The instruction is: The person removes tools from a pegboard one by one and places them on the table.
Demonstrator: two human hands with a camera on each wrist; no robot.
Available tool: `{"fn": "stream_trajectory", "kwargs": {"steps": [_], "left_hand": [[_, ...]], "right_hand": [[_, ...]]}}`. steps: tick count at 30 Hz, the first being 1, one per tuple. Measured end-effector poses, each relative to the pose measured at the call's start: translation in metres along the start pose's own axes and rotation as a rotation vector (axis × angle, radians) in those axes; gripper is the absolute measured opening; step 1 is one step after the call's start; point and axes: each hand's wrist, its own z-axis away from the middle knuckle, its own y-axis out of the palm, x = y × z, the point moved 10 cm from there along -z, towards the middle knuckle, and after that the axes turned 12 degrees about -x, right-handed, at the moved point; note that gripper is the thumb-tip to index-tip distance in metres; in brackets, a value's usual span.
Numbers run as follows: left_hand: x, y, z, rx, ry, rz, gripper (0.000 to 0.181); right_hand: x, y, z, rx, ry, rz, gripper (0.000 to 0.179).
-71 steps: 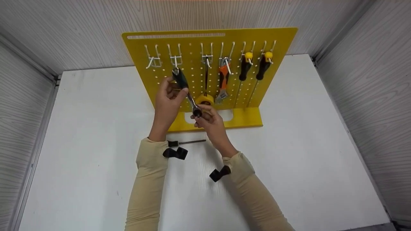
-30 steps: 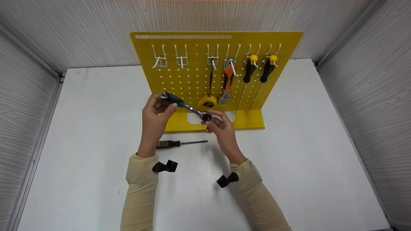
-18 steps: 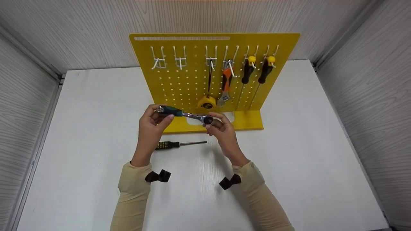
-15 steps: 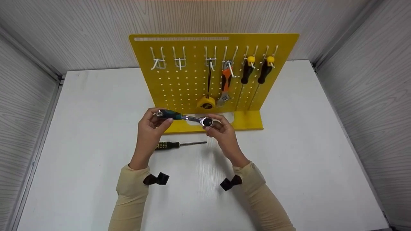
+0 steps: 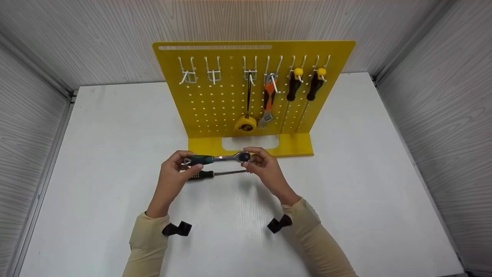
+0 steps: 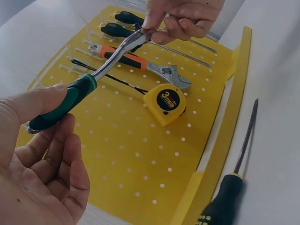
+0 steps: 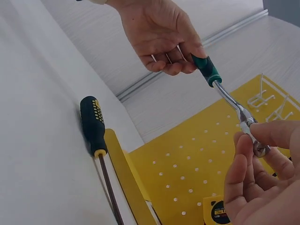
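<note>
A ratchet wrench (image 5: 225,158) with a green and black handle and a chrome head is held level between both hands, in front of the pegboard. My left hand (image 5: 172,175) pinches the handle end between thumb and fingers. At the other end, my right hand (image 5: 267,169) pinches the round ratchet head, as the right wrist view also shows around the chrome head (image 7: 253,133). Just below the wrench in the head view, a screwdriver (image 5: 226,172) with a dark, yellow-dotted handle lies on the white table; my left hand partly covers its handle.
The yellow pegboard (image 5: 211,100) stands upright behind the hands on its yellow base. From its hooks hang a tape measure (image 5: 246,124), an orange adjustable wrench (image 5: 269,96) and two screwdrivers (image 5: 294,86). Two hook sets (image 5: 213,76) at the left hold nothing. Wood-grain walls surround the white table (image 5: 365,192).
Both hands have brought the ratchet wrench down and away from the hooks, toward the person. It has turned from steeply slanted to nearly level. The lying screwdriver has stayed put.
</note>
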Motion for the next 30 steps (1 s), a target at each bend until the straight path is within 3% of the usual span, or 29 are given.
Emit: {"fn": "stream_trajectory", "kwargs": {"steps": [8, 15, 20, 30], "left_hand": [[0.029, 0.001, 0.007, 0.067, -0.053, -0.057, 0.036], [0.044, -0.001, 0.013, 0.065, -0.058, -0.108, 0.037], [0.055, -0.003, 0.017, 0.068, -0.061, -0.196, 0.034], [0.085, -0.006, 0.024, 0.089, -0.107, -0.307, 0.037]], "right_hand": [[-0.018, 0.005, 0.007, 0.058, 0.033, 0.050, 0.041], [-0.028, 0.010, 0.011, 0.114, 0.032, 0.101, 0.040], [-0.035, 0.013, 0.012, 0.152, 0.044, 0.145, 0.036], [-0.046, 0.019, 0.016, 0.204, -0.005, 0.351, 0.035]]}}
